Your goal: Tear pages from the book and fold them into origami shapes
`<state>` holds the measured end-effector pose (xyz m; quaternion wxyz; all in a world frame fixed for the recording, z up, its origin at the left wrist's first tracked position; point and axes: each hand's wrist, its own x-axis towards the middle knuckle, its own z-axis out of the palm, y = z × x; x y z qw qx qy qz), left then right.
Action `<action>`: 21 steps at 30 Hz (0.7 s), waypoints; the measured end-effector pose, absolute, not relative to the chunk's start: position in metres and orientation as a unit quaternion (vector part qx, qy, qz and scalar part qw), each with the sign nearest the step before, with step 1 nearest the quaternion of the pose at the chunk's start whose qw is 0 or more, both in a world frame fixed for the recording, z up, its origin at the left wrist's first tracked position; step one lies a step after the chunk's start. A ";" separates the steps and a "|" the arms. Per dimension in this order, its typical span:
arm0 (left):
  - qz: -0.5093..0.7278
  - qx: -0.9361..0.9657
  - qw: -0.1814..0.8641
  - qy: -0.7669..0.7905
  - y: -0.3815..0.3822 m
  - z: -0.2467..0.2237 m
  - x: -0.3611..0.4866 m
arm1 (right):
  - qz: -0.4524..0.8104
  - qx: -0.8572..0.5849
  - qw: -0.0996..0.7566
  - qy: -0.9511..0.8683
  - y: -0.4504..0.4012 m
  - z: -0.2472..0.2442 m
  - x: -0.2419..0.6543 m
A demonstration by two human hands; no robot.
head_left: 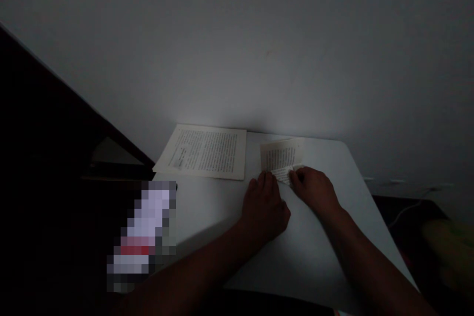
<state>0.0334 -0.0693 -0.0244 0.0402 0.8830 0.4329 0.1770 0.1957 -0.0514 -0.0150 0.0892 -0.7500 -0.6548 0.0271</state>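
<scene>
A small printed paper sheet (277,158) lies on the white table, its near edge folded up into a slanted flap. My right hand (315,188) is closed, pinching the right end of that flap between thumb and fingers. At the flap's left end my left hand (264,207) holds the paper down with bunched, bent fingertips, its thumb tucked to the right. The fingers cover the lower left corner of the sheet.
A larger stack of printed pages (207,153) lies at the table's back left. A pixelated, bright phone-like object (144,229) is at the left edge. The white table (296,261) stands against a grey wall (259,59). A thin cable (403,211) runs beyond its right side.
</scene>
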 end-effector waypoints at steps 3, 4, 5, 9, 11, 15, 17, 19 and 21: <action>0.179 0.883 0.040 0.432 -0.070 -0.026 0.033 | 0.021 -0.748 0.084 -0.659 -0.052 -0.014 0.195; 0.178 0.883 0.042 0.432 -0.070 -0.027 0.032 | 0.020 -0.748 0.082 -0.658 -0.052 -0.014 0.195; 0.176 0.883 0.043 0.433 -0.069 -0.027 0.032 | 0.020 -0.749 0.080 -0.658 -0.052 -0.014 0.195; 0.166 0.890 0.041 0.422 -0.068 -0.025 0.030 | 0.032 -0.756 0.077 -0.650 -0.051 -0.013 0.194; 0.164 0.893 0.041 0.417 -0.068 -0.025 0.029 | 0.040 -0.758 0.080 -0.646 -0.051 -0.012 0.194; 0.174 0.892 0.042 0.414 -0.068 -0.026 0.028 | 0.041 -0.753 0.084 -0.651 -0.051 -0.011 0.194; 0.181 0.893 0.039 0.410 -0.069 -0.027 0.028 | 0.036 -0.755 0.080 -0.650 -0.051 -0.012 0.195; 0.181 0.894 0.044 0.408 -0.071 -0.027 0.028 | 0.039 -0.757 0.081 -0.647 -0.051 -0.012 0.195; 0.179 0.893 0.051 0.410 -0.072 -0.026 0.028 | 0.050 -0.761 0.084 -0.641 -0.051 -0.012 0.196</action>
